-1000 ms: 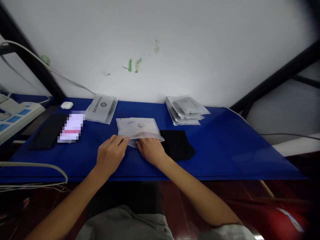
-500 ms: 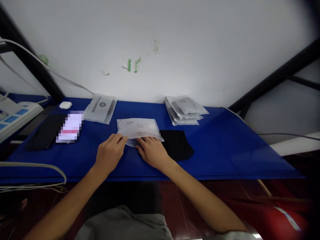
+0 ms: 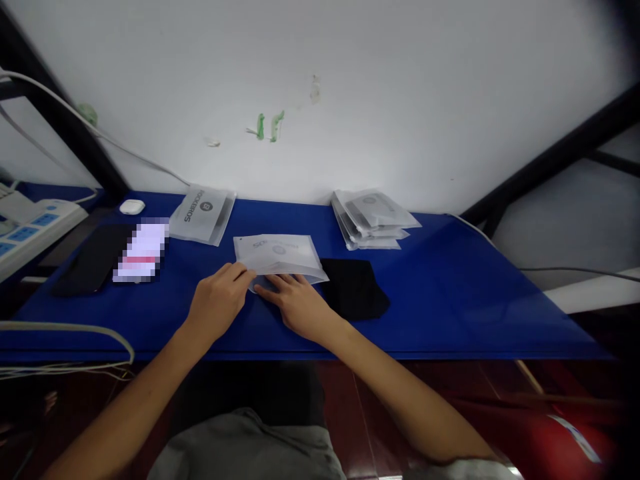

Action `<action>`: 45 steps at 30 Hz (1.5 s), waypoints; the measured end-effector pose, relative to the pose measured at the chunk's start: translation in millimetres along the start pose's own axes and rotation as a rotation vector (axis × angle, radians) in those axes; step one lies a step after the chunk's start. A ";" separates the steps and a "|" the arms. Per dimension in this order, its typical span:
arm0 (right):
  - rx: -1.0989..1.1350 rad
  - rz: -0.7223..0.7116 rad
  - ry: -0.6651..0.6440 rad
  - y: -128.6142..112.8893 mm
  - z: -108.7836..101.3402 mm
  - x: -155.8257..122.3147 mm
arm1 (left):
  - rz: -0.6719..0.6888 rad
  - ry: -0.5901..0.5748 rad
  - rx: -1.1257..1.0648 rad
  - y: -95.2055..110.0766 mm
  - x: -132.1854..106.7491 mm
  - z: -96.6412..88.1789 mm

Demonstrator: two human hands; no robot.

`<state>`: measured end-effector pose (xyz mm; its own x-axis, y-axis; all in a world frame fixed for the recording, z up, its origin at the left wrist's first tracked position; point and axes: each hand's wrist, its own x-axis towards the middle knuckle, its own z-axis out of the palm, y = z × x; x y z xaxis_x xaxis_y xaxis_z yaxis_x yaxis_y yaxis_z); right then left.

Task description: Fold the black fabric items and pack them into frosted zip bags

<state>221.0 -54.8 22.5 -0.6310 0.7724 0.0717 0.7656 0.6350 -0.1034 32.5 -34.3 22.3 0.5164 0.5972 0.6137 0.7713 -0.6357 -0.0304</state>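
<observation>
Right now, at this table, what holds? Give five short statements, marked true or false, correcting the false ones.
1. The left hand holds the bag. True.
2. The black item extends right of the bag. True.
3. The right hand rests on the black item. False: it reaches under the bag's upper layer.
4. The table is blue. True.
5. The stack of bags lies at the table's front. False: it lies near the wall.

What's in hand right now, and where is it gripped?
The left hand holds the frosted bag by the left end of its open near edge. The right hand sits partly under the bag's upper layer; whether it grips anything is hidden.
</observation>
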 end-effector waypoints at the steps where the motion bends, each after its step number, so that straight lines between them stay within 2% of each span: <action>1: -0.006 0.003 -0.007 -0.4 -0.8 0.0 | 0.002 0.006 0.001 -0.1 0.5 0.0; 12: 0.003 0.016 0.057 -4.2 6.0 -2.8 | 0.031 -0.020 0.018 -3.3 -3.4 2.8; 17: 0.012 -0.019 0.105 -10.7 -4.3 -17.7 | 0.041 -0.026 0.022 -6.0 -2.6 2.0; 19: 0.056 -0.025 0.177 -10.3 -12.1 -29.8 | 0.047 -0.020 0.028 -6.6 -1.6 1.2; 21: 0.097 0.008 0.310 -3.9 -19.2 -44.0 | 0.052 -0.018 0.037 -7.0 -0.8 0.5; 23: 0.085 0.133 0.468 9.5 -23.7 -58.4 | 0.048 -0.023 0.044 -7.4 -0.2 0.0; 25: 0.022 0.274 0.535 27.2 -24.8 -71.3 | 0.035 -0.025 0.050 -7.8 0.1 0.0; 29: -0.016 0.446 0.296 56.4 -19.1 -87.9 | 0.002 -0.014 0.069 -8.1 1.4 1.1; 31: 0.016 0.468 0.182 61.8 -15.1 -90.6 | -0.011 -0.007 0.069 -7.8 2.6 1.9; 33: 0.041 0.469 0.129 62.3 -12.4 -90.9 | -0.021 -0.005 0.065 -7.4 3.9 2.6; 35: 0.038 0.457 0.138 61.5 -11.1 -90.4 | -0.027 -0.009 0.062 -7.2 4.9 3.2; 41: -0.054 0.366 0.287 63.2 -8.0 -95.3 | -0.035 -0.017 0.048 -8.6 4.7 4.9; 45: -0.029 0.344 0.273 61.3 -4.1 -98.4 | -0.043 -0.015 0.019 -8.6 4.5 7.4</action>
<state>330.5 -91.8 13.2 -0.2860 0.9109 0.2975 0.9308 0.3378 -0.1397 31.0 -22.6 19.5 0.4883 0.6310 0.6028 0.7998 -0.5999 -0.0198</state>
